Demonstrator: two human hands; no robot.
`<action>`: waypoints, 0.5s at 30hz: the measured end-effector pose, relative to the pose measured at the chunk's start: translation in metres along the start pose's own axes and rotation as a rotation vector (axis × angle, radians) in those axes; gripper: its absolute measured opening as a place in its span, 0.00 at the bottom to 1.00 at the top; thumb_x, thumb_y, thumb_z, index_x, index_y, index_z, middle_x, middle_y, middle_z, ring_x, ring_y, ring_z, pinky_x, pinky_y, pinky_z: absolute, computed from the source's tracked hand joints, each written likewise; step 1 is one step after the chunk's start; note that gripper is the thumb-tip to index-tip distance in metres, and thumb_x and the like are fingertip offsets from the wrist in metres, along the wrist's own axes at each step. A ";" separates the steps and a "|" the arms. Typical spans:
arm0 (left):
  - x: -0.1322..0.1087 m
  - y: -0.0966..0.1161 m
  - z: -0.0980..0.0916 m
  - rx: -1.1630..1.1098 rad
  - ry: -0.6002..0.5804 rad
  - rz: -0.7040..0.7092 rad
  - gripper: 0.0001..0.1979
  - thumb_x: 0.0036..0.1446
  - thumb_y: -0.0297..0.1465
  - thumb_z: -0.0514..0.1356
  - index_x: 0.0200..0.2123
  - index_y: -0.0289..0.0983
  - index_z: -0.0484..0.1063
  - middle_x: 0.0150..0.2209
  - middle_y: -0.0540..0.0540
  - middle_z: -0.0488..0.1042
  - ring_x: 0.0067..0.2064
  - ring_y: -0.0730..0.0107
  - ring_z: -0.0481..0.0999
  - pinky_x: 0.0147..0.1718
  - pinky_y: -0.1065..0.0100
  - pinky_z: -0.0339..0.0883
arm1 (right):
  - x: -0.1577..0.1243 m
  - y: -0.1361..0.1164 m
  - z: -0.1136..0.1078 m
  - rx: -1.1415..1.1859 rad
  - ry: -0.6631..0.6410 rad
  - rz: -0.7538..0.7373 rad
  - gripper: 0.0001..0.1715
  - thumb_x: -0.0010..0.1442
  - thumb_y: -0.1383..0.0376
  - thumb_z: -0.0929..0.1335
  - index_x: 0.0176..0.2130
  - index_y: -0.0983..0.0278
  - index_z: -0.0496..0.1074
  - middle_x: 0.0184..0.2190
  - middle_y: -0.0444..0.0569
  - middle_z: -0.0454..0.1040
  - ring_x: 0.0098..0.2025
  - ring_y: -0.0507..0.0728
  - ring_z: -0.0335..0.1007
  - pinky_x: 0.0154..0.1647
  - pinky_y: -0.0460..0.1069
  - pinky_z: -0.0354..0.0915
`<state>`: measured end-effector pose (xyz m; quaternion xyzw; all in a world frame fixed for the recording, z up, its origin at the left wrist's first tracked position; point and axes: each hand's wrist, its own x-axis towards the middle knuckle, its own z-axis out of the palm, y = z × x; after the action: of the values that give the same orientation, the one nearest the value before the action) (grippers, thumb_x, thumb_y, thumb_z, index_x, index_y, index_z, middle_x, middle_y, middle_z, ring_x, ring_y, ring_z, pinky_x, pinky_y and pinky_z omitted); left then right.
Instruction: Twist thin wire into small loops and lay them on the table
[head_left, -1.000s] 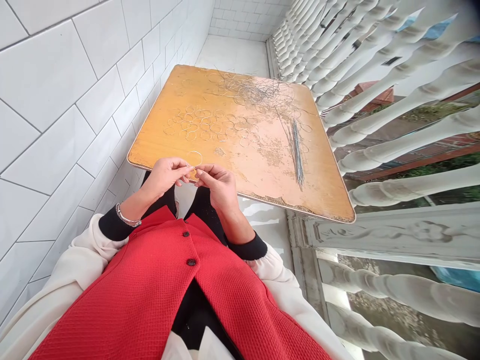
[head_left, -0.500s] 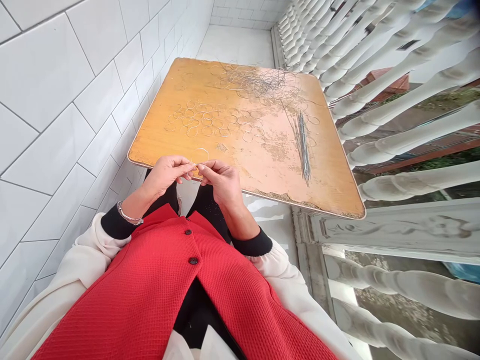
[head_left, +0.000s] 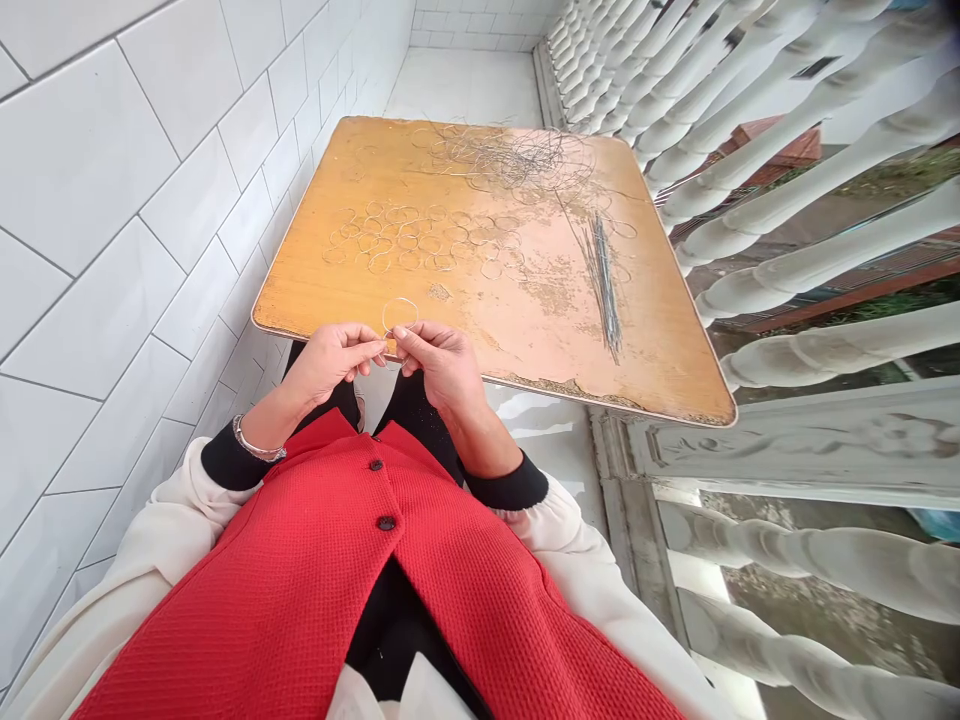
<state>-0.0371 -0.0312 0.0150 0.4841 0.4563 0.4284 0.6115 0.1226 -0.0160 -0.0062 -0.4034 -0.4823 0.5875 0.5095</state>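
Note:
My left hand (head_left: 330, 362) and my right hand (head_left: 439, 362) meet at the near edge of a worn wooden table (head_left: 660, 345). Both pinch the bottom of one thin wire ring (head_left: 399, 313), which stands up between the fingertips. Several finished wire rings (head_left: 420, 243) lie in rows in the middle of the table. A tangle of loose wire (head_left: 517, 160) sits at the far side. A bundle of straight wire pieces (head_left: 606, 275) lies on the right part of the table.
A white tiled wall (head_left: 135, 200) runs close along the left. White balusters (head_left: 787, 180) and a low rail (head_left: 787, 440) close off the right side. I wear a red vest (head_left: 337, 590) and a bangle (head_left: 251, 445) on the left wrist.
The wire between my fingers has closed into a fuller ring standing above the fingertips. My hands stay in the same place at the table edge; the view shifted slightly.

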 end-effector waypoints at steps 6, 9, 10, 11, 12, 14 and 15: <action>-0.003 -0.007 0.007 -0.319 -0.062 -0.079 0.08 0.54 0.31 0.65 0.28 0.33 0.71 0.27 0.49 0.74 0.22 0.83 0.67 0.18 0.78 0.54 | -0.003 0.002 0.002 0.035 0.097 -0.034 0.17 0.47 0.53 0.77 0.24 0.62 0.75 0.17 0.39 0.66 0.18 0.45 0.57 0.18 0.43 0.56; -0.004 -0.011 0.009 -0.395 -0.053 -0.059 0.09 0.55 0.30 0.66 0.28 0.33 0.70 0.26 0.51 0.72 0.22 0.84 0.66 0.19 0.79 0.56 | -0.005 0.003 0.004 0.084 0.111 -0.056 0.15 0.47 0.55 0.77 0.25 0.63 0.76 0.16 0.38 0.65 0.17 0.44 0.54 0.18 0.43 0.53; -0.004 -0.011 0.009 -0.403 -0.045 -0.051 0.09 0.55 0.30 0.66 0.28 0.33 0.70 0.25 0.51 0.72 0.22 0.84 0.65 0.19 0.79 0.55 | -0.006 0.003 0.004 0.093 0.109 -0.068 0.14 0.47 0.56 0.77 0.25 0.63 0.76 0.16 0.37 0.65 0.17 0.44 0.53 0.18 0.43 0.52; -0.004 -0.012 0.009 -0.405 -0.036 -0.045 0.09 0.55 0.30 0.66 0.28 0.33 0.70 0.25 0.52 0.71 0.21 0.85 0.64 0.18 0.79 0.55 | -0.006 0.004 0.004 0.095 0.105 -0.078 0.14 0.47 0.56 0.77 0.25 0.63 0.76 0.16 0.37 0.65 0.17 0.44 0.52 0.18 0.43 0.52; -0.004 -0.013 0.009 -0.402 -0.026 -0.039 0.09 0.55 0.30 0.66 0.28 0.33 0.69 0.24 0.52 0.71 0.20 0.85 0.63 0.18 0.79 0.54 | -0.007 0.005 0.004 0.091 0.101 -0.083 0.14 0.48 0.56 0.77 0.24 0.63 0.76 0.16 0.37 0.65 0.16 0.44 0.52 0.18 0.44 0.52; -0.004 -0.014 0.008 -0.389 -0.010 -0.029 0.10 0.54 0.30 0.67 0.27 0.33 0.69 0.23 0.53 0.70 0.19 0.86 0.61 0.17 0.79 0.51 | -0.008 0.006 0.005 0.076 0.097 -0.078 0.15 0.48 0.55 0.77 0.24 0.63 0.75 0.16 0.38 0.66 0.16 0.44 0.52 0.18 0.44 0.52; -0.004 -0.015 0.008 -0.382 -0.005 -0.023 0.11 0.53 0.30 0.68 0.27 0.33 0.69 0.23 0.53 0.69 0.19 0.86 0.60 0.16 0.79 0.50 | -0.009 0.006 0.005 0.069 0.095 -0.069 0.15 0.48 0.55 0.77 0.24 0.63 0.75 0.17 0.38 0.67 0.16 0.44 0.52 0.18 0.44 0.53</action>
<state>-0.0292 -0.0386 0.0020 0.3550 0.3705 0.4991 0.6983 0.1173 -0.0254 -0.0116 -0.3961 -0.4507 0.5659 0.5654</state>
